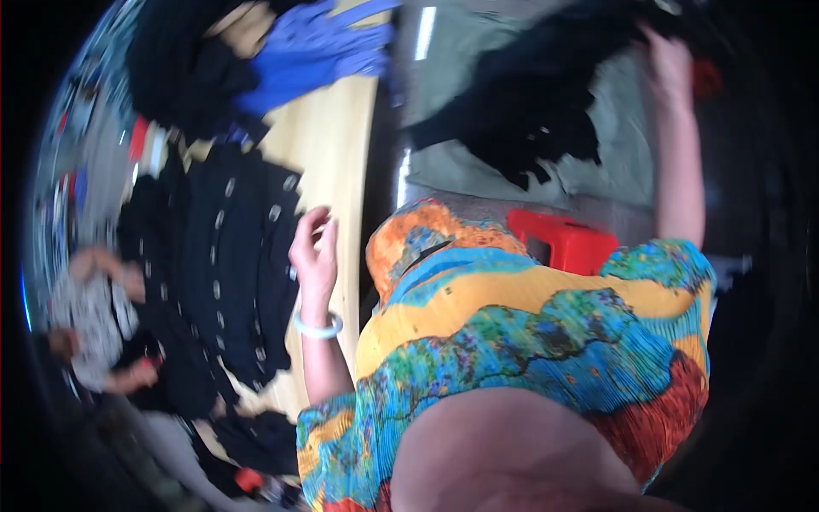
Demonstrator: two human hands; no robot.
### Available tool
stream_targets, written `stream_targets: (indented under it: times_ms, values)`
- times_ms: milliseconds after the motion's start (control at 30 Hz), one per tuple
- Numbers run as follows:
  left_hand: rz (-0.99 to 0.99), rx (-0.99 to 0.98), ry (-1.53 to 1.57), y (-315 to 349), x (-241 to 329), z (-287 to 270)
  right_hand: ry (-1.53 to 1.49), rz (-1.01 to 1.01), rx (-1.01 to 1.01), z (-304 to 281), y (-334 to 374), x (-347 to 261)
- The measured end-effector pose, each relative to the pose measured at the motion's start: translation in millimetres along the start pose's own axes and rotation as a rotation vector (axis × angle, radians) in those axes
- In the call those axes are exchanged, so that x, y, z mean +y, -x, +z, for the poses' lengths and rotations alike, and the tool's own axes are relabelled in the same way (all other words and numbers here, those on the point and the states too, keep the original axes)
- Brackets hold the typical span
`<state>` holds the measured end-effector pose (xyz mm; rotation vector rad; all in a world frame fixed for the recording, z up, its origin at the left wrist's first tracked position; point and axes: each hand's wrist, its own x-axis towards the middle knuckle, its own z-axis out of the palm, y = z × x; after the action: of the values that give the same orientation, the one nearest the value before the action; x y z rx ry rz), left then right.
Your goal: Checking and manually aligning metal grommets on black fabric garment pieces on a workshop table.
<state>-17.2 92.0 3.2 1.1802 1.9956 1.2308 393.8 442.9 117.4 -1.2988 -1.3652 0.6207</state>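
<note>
My left hand (315,256), with a pale bangle (317,326) at the wrist, is raised beside the wooden table's edge. Its fingers are loosely bent, the thumb stands apart, and it holds nothing. Nearest to it lie dark garments (230,264) with rows of small pale marks, laid in overlapping strips on the table. My right arm reaches far out to the upper right. There my right hand (668,64) grips the end of a black garment (546,77), though motion blurs the fingers. That garment stretches leftward over a grey-green cloth (465,175).
A red plastic stool (567,241) stands just in front of me. On the wooden table (337,128) are a blue cloth (320,51) and a dark pile (183,68). Across the table at left, another person (94,316) has their hands near the dark garments.
</note>
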Motion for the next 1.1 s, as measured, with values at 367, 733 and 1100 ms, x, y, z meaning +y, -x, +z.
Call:
stream_targets:
  times_ms: [367, 733, 1100]
  values:
    - [-0.262, 0.390, -0.213, 45, -112, -53, 0.632, 0.025, -0.561, 19, -132, 255]
    - [-0.918, 1.285, -0.460, 94, -246, -212, 0.703, -0.274, -1.476, 302, 184, 137]
    - [-0.706, 1.008, 1.221, 88, -246, -284, -0.033, -0.756, -1.862, 444, 441, -92]
